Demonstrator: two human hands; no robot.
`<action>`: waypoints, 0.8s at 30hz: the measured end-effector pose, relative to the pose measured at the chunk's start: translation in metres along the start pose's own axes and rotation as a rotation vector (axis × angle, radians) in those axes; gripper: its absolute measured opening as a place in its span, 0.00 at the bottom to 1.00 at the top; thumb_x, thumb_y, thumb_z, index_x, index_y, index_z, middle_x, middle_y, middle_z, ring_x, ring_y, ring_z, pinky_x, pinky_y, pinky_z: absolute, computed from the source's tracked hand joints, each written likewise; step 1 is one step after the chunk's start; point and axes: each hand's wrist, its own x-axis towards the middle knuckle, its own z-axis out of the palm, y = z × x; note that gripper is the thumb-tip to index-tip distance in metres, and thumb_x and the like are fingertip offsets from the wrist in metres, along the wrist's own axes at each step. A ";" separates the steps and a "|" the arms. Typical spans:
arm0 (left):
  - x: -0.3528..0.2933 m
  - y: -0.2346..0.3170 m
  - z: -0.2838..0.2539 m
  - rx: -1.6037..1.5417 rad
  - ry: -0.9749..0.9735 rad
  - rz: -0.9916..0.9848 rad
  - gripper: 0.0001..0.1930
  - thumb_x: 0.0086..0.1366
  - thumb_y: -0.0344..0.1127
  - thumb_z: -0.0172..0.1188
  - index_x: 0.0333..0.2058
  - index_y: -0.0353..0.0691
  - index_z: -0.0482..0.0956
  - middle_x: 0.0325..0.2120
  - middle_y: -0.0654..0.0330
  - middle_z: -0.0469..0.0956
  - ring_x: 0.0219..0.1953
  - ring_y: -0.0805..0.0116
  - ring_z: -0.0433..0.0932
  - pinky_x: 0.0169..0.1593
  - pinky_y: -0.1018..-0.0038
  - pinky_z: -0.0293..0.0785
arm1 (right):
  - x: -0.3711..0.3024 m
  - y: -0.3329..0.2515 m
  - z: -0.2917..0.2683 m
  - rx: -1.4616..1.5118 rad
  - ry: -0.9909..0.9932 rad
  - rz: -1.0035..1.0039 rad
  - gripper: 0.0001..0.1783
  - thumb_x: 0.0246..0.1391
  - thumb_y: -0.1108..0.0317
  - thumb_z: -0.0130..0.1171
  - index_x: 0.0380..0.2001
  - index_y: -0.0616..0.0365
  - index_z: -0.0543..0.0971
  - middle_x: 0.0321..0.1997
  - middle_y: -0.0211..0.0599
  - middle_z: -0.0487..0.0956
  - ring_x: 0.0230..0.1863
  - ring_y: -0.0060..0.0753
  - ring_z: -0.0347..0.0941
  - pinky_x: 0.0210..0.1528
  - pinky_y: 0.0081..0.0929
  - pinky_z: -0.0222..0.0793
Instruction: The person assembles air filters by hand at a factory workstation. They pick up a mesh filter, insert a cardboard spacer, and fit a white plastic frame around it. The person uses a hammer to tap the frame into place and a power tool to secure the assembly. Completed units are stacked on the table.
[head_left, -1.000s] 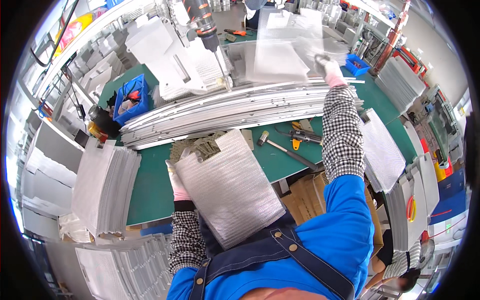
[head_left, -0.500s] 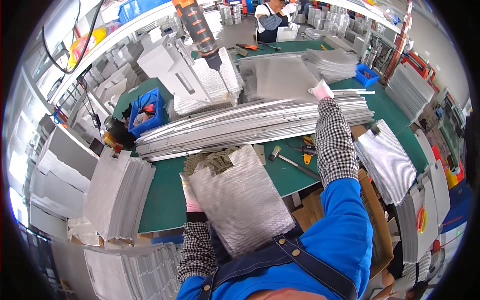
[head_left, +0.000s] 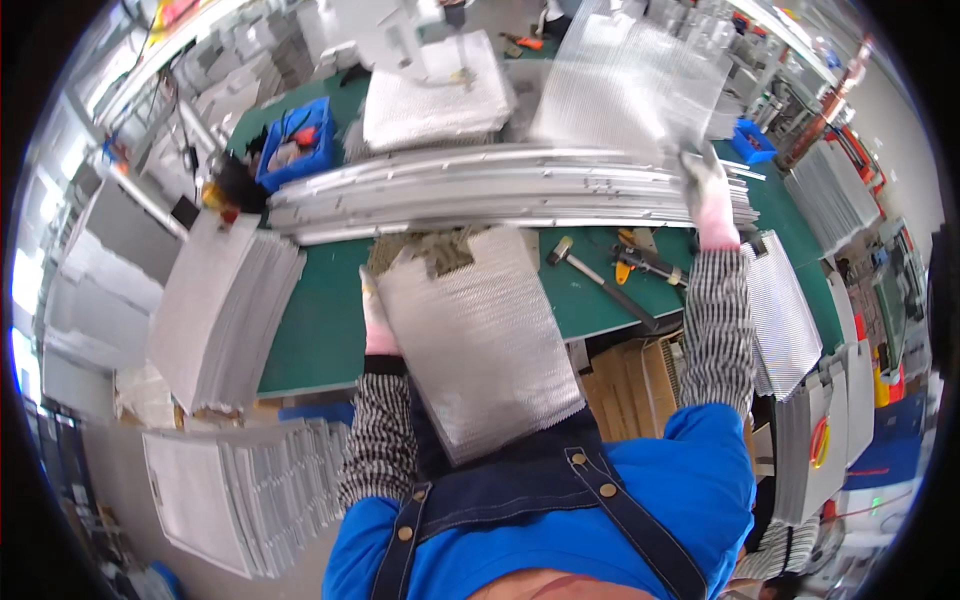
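Observation:
My gloved left hand (head_left: pixel 378 325) grips the left edge of a silver mesh panel (head_left: pixel 480 350), which leans over the bench's front edge against my apron. Off to the far right, my gloved right hand (head_left: pixel 709 195) is closed on the near right corner of a second, thinner-looking sheet (head_left: pixel 625 95). This sheet is raised and tilted above the back of the bench, blurred by motion. Behind the top of the first panel lies a pile of small greyish-brown pieces (head_left: pixel 425 250). The fingers of both hands are partly hidden.
Long metal strips (head_left: pixel 430 190) lie across the green bench (head_left: pixel 325 335). A hammer (head_left: pixel 600 280) and a power tool (head_left: pixel 650 262) lie right of centre. Blue bins (head_left: pixel 325 145) and panel stacks (head_left: pixel 225 320) stand around. A stack of white mesh (head_left: pixel 435 100) sits behind the strips.
My right hand has lifted a sheet off the far pile and moved right with it. My left hand still holds its panel. The view has shifted, and the hanging screwdriver has mostly left the frame.

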 end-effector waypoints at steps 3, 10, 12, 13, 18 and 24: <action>-0.003 -0.002 0.019 -0.137 -0.069 -0.064 0.47 0.69 0.75 0.39 0.71 0.40 0.57 0.63 0.46 0.69 0.61 0.49 0.72 0.65 0.51 0.69 | -0.123 0.010 0.035 -0.235 -0.027 0.256 0.31 0.59 0.73 0.59 0.66 0.64 0.66 0.53 0.45 0.78 0.46 0.33 0.78 0.48 0.30 0.77; 0.010 -0.003 -0.015 0.033 0.134 0.010 0.54 0.62 0.80 0.45 0.71 0.37 0.57 0.59 0.43 0.72 0.58 0.49 0.75 0.59 0.53 0.76 | -0.257 0.041 0.086 -0.217 -0.349 0.742 0.32 0.58 0.74 0.55 0.66 0.66 0.64 0.43 0.46 0.81 0.32 0.28 0.79 0.34 0.20 0.76; 0.007 -0.005 0.002 -0.039 -0.011 -0.003 0.55 0.61 0.81 0.45 0.70 0.38 0.57 0.58 0.43 0.72 0.55 0.50 0.76 0.57 0.53 0.78 | -0.262 0.042 0.098 -0.212 -0.392 0.782 0.32 0.57 0.75 0.53 0.66 0.67 0.63 0.43 0.48 0.81 0.31 0.28 0.80 0.33 0.20 0.76; 0.005 -0.005 0.008 -0.077 -0.087 -0.008 0.55 0.60 0.81 0.46 0.70 0.38 0.57 0.57 0.42 0.72 0.54 0.50 0.76 0.56 0.53 0.78 | -0.262 0.044 0.102 -0.229 -0.397 0.779 0.32 0.57 0.77 0.52 0.66 0.67 0.63 0.43 0.49 0.81 0.31 0.29 0.80 0.29 0.19 0.76; -0.004 -0.007 0.021 -0.097 -0.067 0.016 0.56 0.59 0.81 0.47 0.71 0.40 0.55 0.57 0.41 0.71 0.54 0.49 0.75 0.58 0.50 0.76 | -0.257 0.053 0.100 -0.242 -0.429 0.806 0.33 0.56 0.79 0.49 0.67 0.67 0.62 0.44 0.50 0.81 0.32 0.30 0.81 0.27 0.21 0.77; 0.007 -0.012 -0.006 -0.008 0.155 0.038 0.48 0.63 0.76 0.51 0.66 0.39 0.65 0.60 0.47 0.72 0.57 0.53 0.74 0.61 0.56 0.72 | -0.268 0.045 0.104 -0.257 -0.392 0.757 0.31 0.56 0.78 0.51 0.65 0.65 0.67 0.40 0.46 0.82 0.32 0.27 0.80 0.31 0.23 0.78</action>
